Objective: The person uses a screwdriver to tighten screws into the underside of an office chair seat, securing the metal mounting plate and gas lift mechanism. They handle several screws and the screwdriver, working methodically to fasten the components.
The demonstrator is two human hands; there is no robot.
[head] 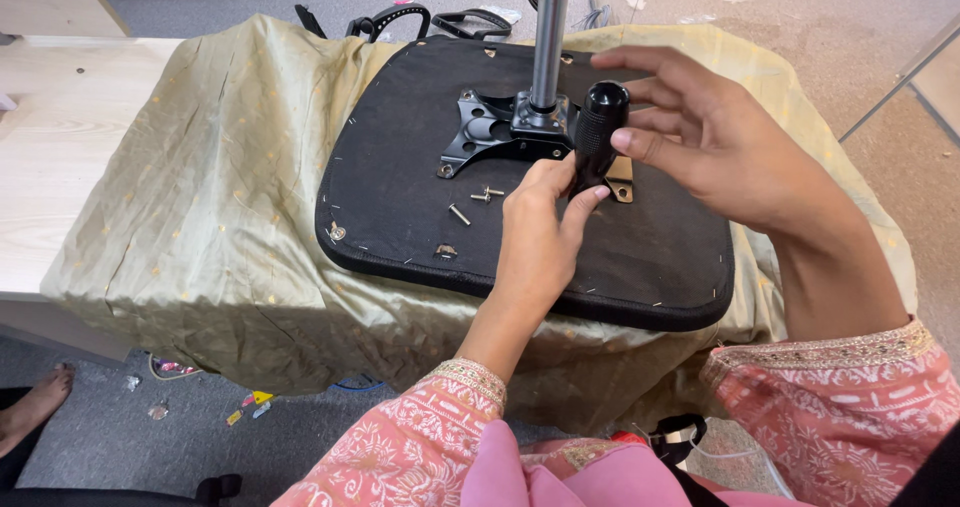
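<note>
1. A black screwdriver handle [598, 132] stands nearly upright just right of centre frame, its tip hidden down by a brass-coloured plate corner [622, 189] on an upturned chair seat [400, 207].
2. The handle looks like rigid ribbed plastic, light and easy to grip; the thick upper barrel seems the natural place to hold it.
3. The right hand [720, 142], entering from the right, curls loosely around the top of the handle, thumb tip touching it and fingers arched above.
4. The left hand [540, 222], rising from bottom centre, pinches the lower part of the handle with its fingertips.
5. Just left of the tool, a black metal bracket [490, 132] is mounted on the seat, with a grey metal column [548, 37] rising toward the top edge.
6. Loose screws [475, 202] lie on the seat left of the left hand.
7. The seat rests on an olive-gold cloth [200, 187] draped over a pale wooden table [50, 127] at the left.
</note>
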